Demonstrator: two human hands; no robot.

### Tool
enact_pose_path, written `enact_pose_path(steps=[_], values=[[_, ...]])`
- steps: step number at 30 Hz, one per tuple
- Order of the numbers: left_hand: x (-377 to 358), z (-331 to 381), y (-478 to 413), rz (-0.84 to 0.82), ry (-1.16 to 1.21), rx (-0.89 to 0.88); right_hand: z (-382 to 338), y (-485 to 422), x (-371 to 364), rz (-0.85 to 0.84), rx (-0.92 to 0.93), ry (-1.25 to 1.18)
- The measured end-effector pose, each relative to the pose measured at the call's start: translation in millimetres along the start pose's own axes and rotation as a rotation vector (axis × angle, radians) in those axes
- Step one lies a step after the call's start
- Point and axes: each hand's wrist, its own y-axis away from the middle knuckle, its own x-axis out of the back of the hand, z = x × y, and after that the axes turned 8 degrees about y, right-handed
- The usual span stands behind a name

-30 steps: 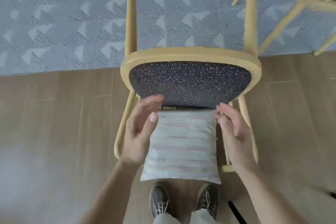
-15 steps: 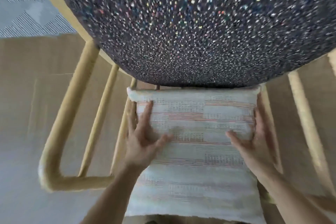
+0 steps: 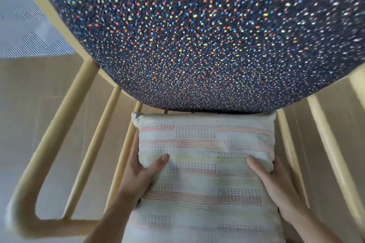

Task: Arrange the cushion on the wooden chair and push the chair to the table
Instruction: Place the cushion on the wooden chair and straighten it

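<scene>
A white cushion (image 3: 205, 165) with pale red and yellow woven stripes stands against the spindle back of the pale wooden chair (image 3: 49, 148). Its far edge meets the chair's dark seat pad (image 3: 197, 35), speckled with coloured dots, which fills the top of the view. My left hand (image 3: 142, 169) grips the cushion's left edge, thumb on the front and fingers behind it. My right hand (image 3: 274, 179) grips the right edge the same way. The table is out of view.
The chair's curved armrest and back spindles (image 3: 90, 152) run along the left, with more spindles on the right (image 3: 333, 154). Light wood floor (image 3: 29, 104) shows beneath. A grey patterned rug (image 3: 29, 35) lies at the upper left.
The camera dropped from high above the chair to close over the cushion. My hands went from reaching, to lying on the cushion's face, to gripping its side edges.
</scene>
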Motion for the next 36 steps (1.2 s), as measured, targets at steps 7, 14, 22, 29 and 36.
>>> enact_pose_path(steps=[7,14,22,29,36], values=[[-22.3,180.2,48.6,-0.082,-0.218,0.075,-133.8,107.1,70.8,-0.021,0.126,0.1],[-82.2,399.8,23.0,0.029,-0.303,0.195,-359.8,157.7,176.2,-0.113,0.132,0.266],[-136.1,589.3,-109.8,-0.031,-0.32,0.345,-569.3,102.2,214.3,-0.245,0.028,0.387],[-153.5,669.9,-213.9,-0.091,-0.452,0.331,-680.5,38.6,229.0,-0.292,-0.092,0.376],[-164.5,715.0,-288.1,-0.112,-0.441,0.262,-755.8,-16.1,230.6,-0.327,-0.101,0.41]])
